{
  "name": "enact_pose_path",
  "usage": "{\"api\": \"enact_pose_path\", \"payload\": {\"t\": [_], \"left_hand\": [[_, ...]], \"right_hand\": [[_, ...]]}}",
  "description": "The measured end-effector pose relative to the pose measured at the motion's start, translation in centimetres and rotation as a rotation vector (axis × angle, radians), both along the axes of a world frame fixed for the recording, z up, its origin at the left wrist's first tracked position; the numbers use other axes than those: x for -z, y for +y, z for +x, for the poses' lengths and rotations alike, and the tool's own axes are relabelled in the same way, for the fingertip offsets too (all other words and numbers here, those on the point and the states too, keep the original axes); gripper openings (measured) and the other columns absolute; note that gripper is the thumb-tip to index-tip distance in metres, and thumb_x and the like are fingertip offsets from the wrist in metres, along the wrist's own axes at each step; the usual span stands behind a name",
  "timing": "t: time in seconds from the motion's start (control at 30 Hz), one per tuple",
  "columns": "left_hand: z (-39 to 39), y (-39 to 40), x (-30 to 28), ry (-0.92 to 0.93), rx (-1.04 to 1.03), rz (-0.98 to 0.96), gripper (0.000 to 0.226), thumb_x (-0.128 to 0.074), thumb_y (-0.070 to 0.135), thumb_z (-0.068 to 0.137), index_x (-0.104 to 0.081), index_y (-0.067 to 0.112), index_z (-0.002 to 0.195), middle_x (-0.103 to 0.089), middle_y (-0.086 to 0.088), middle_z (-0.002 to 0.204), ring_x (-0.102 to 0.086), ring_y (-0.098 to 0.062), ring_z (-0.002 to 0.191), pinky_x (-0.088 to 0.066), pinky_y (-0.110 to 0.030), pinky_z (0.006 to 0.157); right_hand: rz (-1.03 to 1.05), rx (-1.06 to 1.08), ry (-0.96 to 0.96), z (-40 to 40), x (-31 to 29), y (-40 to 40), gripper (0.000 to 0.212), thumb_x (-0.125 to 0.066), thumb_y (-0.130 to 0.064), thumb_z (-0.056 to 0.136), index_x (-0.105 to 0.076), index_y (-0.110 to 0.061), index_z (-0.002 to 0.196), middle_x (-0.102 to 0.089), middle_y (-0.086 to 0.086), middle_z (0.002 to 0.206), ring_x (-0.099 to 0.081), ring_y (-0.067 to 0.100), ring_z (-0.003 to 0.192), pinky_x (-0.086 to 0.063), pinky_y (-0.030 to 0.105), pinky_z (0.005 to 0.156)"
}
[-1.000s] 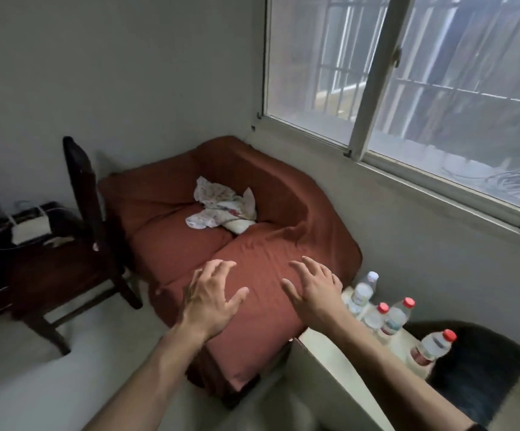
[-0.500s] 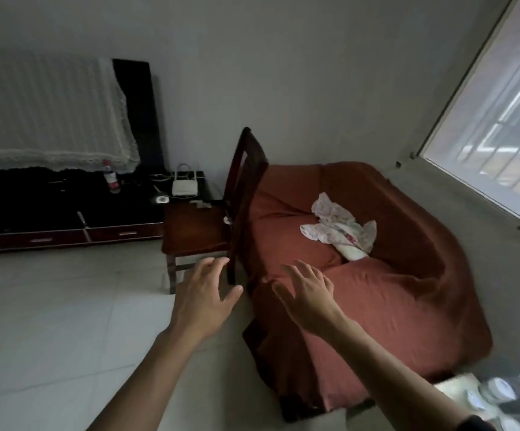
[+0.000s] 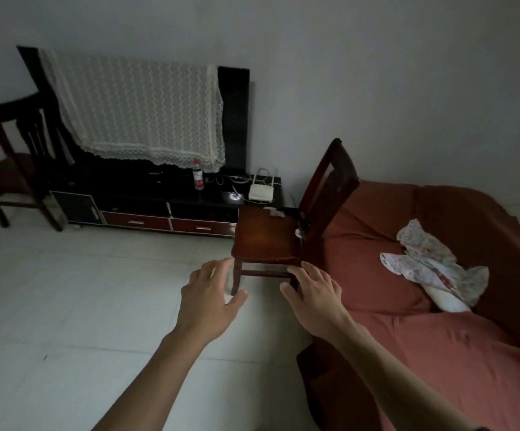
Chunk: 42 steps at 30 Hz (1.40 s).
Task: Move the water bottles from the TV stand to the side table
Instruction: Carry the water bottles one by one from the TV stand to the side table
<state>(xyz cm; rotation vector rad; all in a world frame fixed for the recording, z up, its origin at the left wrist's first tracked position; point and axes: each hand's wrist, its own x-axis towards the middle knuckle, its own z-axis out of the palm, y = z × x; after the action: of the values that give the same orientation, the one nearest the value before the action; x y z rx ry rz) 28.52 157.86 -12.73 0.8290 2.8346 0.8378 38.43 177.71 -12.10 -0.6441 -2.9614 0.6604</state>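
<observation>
Water bottle [image 3: 198, 178] — upright on TV stand [image 3: 165, 202], well beyond both hands. Left hand [image 3: 210, 295], right hand [image 3: 311, 293] — fingers spread, empty. Likely light, smooth plastic (slightly squashy); grip mid-body.

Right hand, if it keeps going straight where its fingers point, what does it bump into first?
Probably the wooden chair: the right hand points at its front edge and leg. How far off it is, one view can't tell.

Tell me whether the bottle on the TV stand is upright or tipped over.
Upright: the water bottle stands on the TV stand, red cap on top.
</observation>
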Motion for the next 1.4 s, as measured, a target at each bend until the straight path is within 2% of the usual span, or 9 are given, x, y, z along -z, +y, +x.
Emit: {"api": "enact_pose_path", "payload": {"t": [0.3,0.47,0.8,1.03,1.2,1.4], "left_hand": [[-8.4,6.8,-0.3,-0.015,-0.028,-0.103,0.06,-0.056,0.053,0.094,-0.038,0.03,0.147,-0.034,0.006,0.155,-0.035,-0.019,0.14,-0.036,-0.04,0.109],[-12.4,7.2,0.1,-0.05,-0.08,-0.117,0.058,-0.056,0.052,0.095,-0.038,0.031,0.146,-0.035,0.007,0.154,-0.036,-0.018,0.139,-0.036,-0.039,0.108],[-23.5,5.2,2.0,-0.097,-0.15,-0.038,0.061,-0.059,0.052,0.093,-0.038,0.028,0.146,-0.037,0.007,0.152,-0.04,-0.018,0.135,-0.037,-0.04,0.108],[-33.7,0.8,2.2,-0.1,-0.123,-0.017,0.061,-0.059,0.053,0.093,-0.04,0.028,0.145,-0.038,0.006,0.151,-0.042,-0.018,0.133,-0.04,-0.037,0.106],[-41.5,-1.5,2.4,-0.088,-0.139,0.001,0.061,-0.06,0.052,0.092,-0.043,0.025,0.144,-0.041,0.0,0.149,-0.044,-0.022,0.132,-0.044,-0.043,0.105],[-47.4,-1.9,3.8,-0.11,-0.122,0.004,0.06,-0.058,0.054,0.092,-0.043,0.028,0.144,-0.039,0.005,0.15,-0.041,-0.019,0.134,-0.041,-0.041,0.107]], "right_hand": [[-0.078,0.001,0.03,-9.5,0.9,7.7,0.054,-0.036,-0.056,0.098,-0.037,-0.032,0.147,-0.026,0.0,0.159,-0.02,0.026,0.147,-0.014,0.051,0.118],[-0.09,-0.029,0.003,-14.6,1.5,9.0,0.055,-0.033,-0.058,0.098,-0.037,-0.033,0.146,-0.026,0.0,0.159,-0.021,0.027,0.147,-0.014,0.052,0.118],[-0.061,-0.103,-0.067,-26.8,2.2,7.0,0.058,-0.032,-0.06,0.097,-0.033,-0.033,0.148,-0.022,0.001,0.161,-0.016,0.027,0.149,-0.01,0.055,0.119],[-0.035,-0.1,-0.072,-37.5,0.6,2.2,0.058,-0.033,-0.057,0.098,-0.031,-0.031,0.149,-0.021,0.0,0.161,-0.016,0.025,0.148,-0.01,0.053,0.12],[-0.037,-0.101,-0.066,-44.0,0.7,-0.5,0.057,-0.034,-0.057,0.097,-0.032,-0.03,0.148,-0.023,-0.001,0.159,-0.018,0.023,0.147,-0.011,0.052,0.119],[-0.004,-0.145,-0.106,-50.5,2.2,-0.7,0.06,-0.029,-0.062,0.096,-0.032,-0.03,0.147,-0.025,0.0,0.158,-0.02,0.023,0.146,-0.014,0.052,0.119]]}}
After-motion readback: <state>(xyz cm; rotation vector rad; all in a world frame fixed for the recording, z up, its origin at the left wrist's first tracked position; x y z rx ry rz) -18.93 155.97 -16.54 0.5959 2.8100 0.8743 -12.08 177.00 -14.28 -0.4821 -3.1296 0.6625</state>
